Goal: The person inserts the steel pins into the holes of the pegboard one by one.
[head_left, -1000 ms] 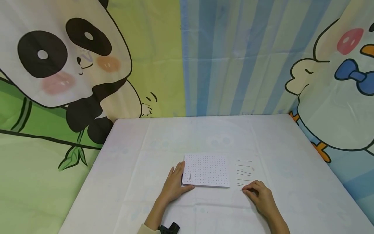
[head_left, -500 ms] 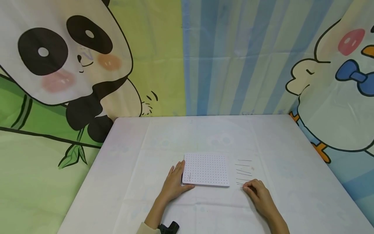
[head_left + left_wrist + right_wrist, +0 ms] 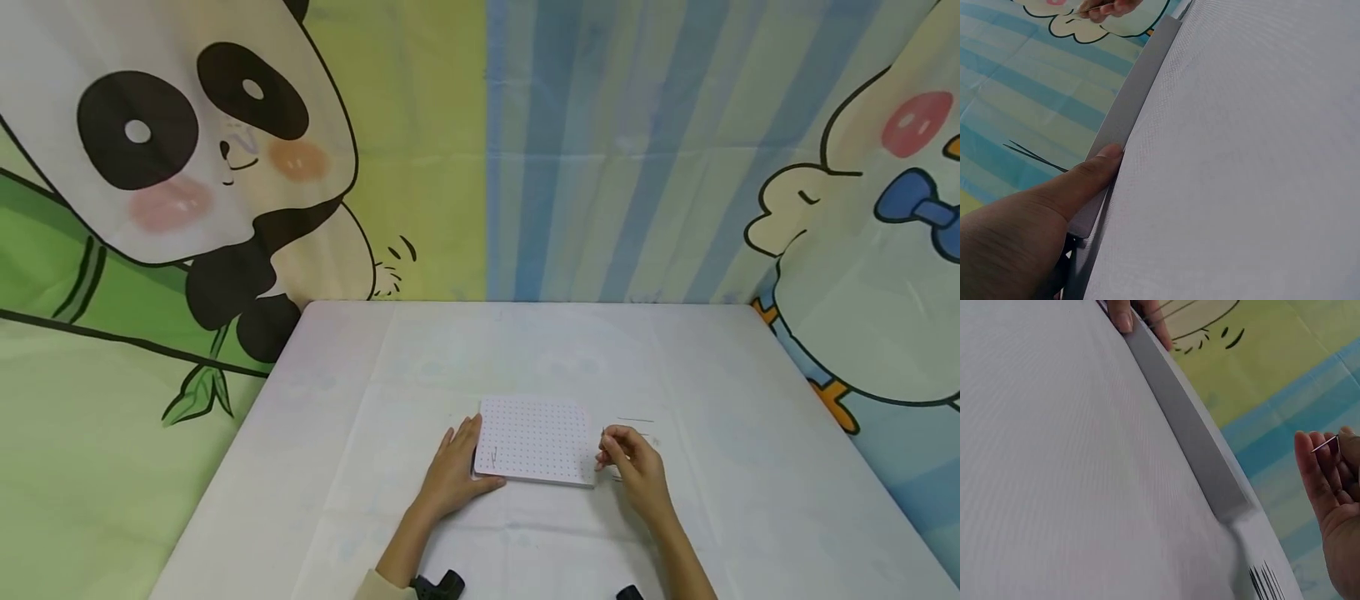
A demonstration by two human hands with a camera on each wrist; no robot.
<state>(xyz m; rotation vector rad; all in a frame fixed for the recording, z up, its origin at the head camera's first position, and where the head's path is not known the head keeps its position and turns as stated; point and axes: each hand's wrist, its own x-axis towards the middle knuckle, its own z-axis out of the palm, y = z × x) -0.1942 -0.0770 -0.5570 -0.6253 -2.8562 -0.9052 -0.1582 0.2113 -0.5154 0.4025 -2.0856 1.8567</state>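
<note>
The left hand's (image 3: 452, 472) straight fingers, thumb apart, brace the perforated board (image 3: 535, 439) at its eight o'clock on the bench (image 3: 420, 354), presumably against sliding. At three o'clock, the right hand's (image 3: 637, 468) fingers pinch a pin (image 3: 1324, 444), near loose pins (image 3: 635, 419) probably lined up for easy picking.

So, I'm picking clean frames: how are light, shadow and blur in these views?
Head: brightest, with a soft shadow on the table near the right hand; the loose sticks are only hairlines. Left wrist: dim, with faint ripple patterning on the table. Right wrist: dim too, with the board blurred at its lower end.
</note>
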